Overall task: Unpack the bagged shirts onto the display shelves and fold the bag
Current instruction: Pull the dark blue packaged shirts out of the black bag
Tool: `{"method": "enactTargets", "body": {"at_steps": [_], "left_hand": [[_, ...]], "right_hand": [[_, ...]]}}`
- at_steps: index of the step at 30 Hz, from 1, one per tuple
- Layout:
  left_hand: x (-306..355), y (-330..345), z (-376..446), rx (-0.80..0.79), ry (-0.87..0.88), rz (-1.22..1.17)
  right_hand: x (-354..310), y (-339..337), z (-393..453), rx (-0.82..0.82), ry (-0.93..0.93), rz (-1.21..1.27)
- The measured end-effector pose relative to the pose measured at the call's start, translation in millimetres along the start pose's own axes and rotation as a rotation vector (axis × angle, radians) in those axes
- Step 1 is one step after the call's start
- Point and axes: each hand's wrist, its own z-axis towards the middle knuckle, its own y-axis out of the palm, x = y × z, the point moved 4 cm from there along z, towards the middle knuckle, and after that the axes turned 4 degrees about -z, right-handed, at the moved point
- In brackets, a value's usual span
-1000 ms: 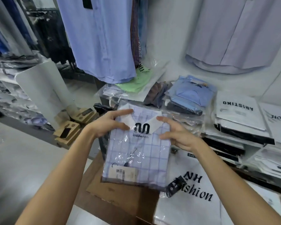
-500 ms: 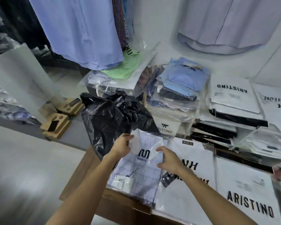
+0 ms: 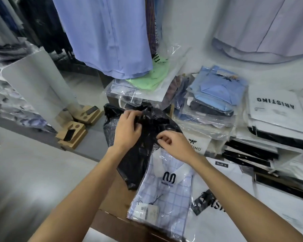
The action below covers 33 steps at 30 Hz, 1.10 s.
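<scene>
Both hands on crumpled black bag [image 3: 140, 145]: left hand [image 3: 128, 130] curled gripping its top, right hand [image 3: 173, 142] pinching its edge. Bag lying crumpled on surface, long axis running back-left; checked shirt [image 3: 164, 194] just below right hand.

checked shirt pack [image 3: 162, 193]: "insidemen" | white pack [image 3: 276, 109]: "ARISTINO", upside down | black tag [image 3: 221, 163]: "N&H"

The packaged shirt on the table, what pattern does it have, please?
Light blue checks with a white collar, seen in the head view.
</scene>
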Motion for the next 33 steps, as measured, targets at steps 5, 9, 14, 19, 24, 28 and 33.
{"method": "enactTargets", "body": {"at_steps": [5,9,14,19,24,28,33], "left_hand": [[-47,0,34,-0.457,0.039,0.575],[-69,6,21,-0.69,0.148,0.702],[-78,6,-1,-0.738,0.238,0.457],[-90,-1,-17,-0.703,0.385,0.366],[-102,-12,-22,-0.619,0.415,0.312],[-108,-15,-35,-0.716,0.349,0.28],[-99,-29,-36,-0.48,0.347,0.26]], "right_hand": [[-60,8,58,-0.067,-0.146,-0.07],[-46,31,90,-0.283,-0.019,-0.217],[-14,38,107,-0.198,0.092,-0.203],[-10,47,123,-0.338,0.018,-0.322],[-7,68,126,-0.575,-0.045,-0.535],[7,81,118,-0.552,-0.082,-0.697],[-12,56,128,-0.314,-0.068,-0.327]]}}
